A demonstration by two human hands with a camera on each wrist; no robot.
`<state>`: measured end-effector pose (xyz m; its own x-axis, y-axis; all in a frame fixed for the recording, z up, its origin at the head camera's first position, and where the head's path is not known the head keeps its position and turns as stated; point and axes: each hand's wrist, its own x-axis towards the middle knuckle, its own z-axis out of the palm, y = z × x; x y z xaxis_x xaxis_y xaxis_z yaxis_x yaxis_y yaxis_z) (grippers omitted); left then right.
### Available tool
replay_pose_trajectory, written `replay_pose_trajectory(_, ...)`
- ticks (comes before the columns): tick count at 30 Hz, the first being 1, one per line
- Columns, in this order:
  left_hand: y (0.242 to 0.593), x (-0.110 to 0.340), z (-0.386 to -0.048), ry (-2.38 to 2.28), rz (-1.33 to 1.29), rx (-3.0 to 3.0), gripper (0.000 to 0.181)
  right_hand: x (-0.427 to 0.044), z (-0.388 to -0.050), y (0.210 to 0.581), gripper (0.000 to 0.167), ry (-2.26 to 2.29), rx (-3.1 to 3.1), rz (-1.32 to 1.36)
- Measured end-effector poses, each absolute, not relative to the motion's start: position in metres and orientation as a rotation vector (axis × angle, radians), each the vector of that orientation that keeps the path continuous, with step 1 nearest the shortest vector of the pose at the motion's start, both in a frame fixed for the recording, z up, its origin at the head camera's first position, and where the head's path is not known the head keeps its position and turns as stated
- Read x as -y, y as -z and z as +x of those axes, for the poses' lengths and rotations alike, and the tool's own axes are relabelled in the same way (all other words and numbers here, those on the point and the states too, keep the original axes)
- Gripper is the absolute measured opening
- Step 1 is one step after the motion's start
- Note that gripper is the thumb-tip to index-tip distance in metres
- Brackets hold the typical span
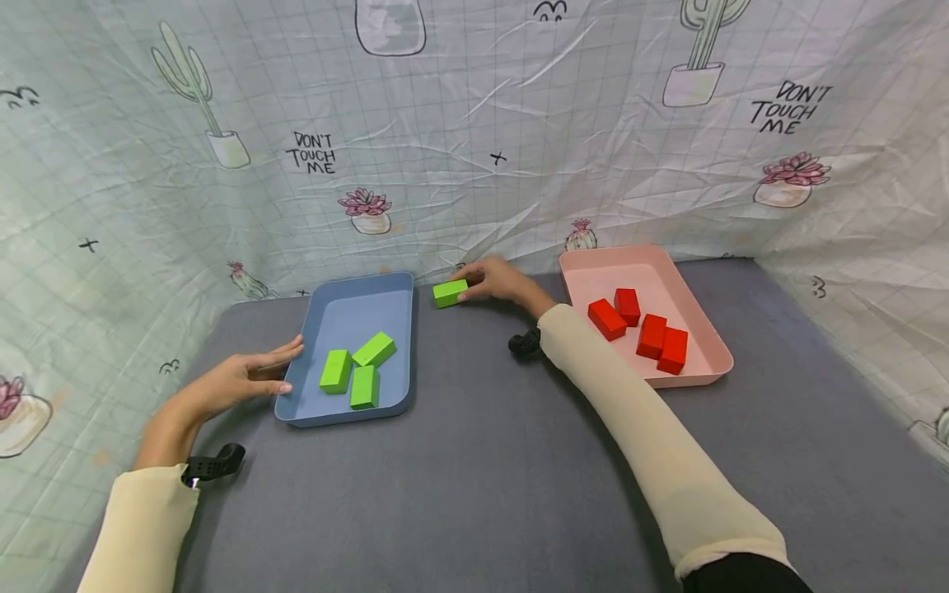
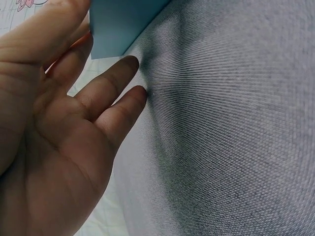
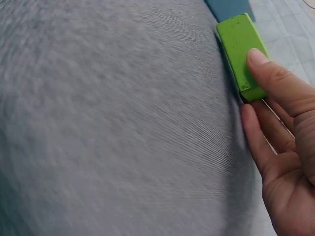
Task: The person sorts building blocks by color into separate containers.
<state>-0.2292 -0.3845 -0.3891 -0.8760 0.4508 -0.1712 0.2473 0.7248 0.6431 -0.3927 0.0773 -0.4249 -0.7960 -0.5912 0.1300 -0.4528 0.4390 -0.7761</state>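
A green block point(image 1: 450, 293) is pinched between the thumb and fingers of my right hand point(image 1: 493, 280), just right of the blue tray's far end. In the right wrist view the thumb lies against one face of the green block point(image 3: 242, 54). My left hand point(image 1: 230, 380) has its fingers extended at the left wall of the blue tray point(image 1: 356, 301). The left wrist view shows those fingers beside the tray wall point(image 2: 120, 24), the fingertips of the nearer ones low by the grey cloth. Inside the blue tray lie three green blocks point(image 1: 365, 387).
At the right stands a pink tray point(image 1: 623, 268) with several red blocks point(image 1: 652, 336); my right forearm passes over its left side. A grey cloth point(image 1: 474, 486) covers the table. Behind hangs a white printed curtain point(image 1: 460, 107).
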Motion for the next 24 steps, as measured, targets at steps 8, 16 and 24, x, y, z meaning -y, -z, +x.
replay_pose_trajectory(8, 0.389, 0.383, -0.229, -0.914, 0.546, -2.611, 0.073, -0.088, -0.389, 0.413, 0.042, 1.283, -2.536, -0.927)
replay_pose_trajectory(16, 0.388, 0.383, -0.229, -0.915, 0.563, -2.622, 0.073, -0.092, -0.377, 0.397, 0.042, 1.245, -2.563, -0.980)
replay_pose_trajectory(24, 0.389, 0.385, -0.229, -0.904, 0.560, -2.628, 0.073, -0.093, -0.362, 0.386, 0.043, 1.224, -2.516, -1.053)
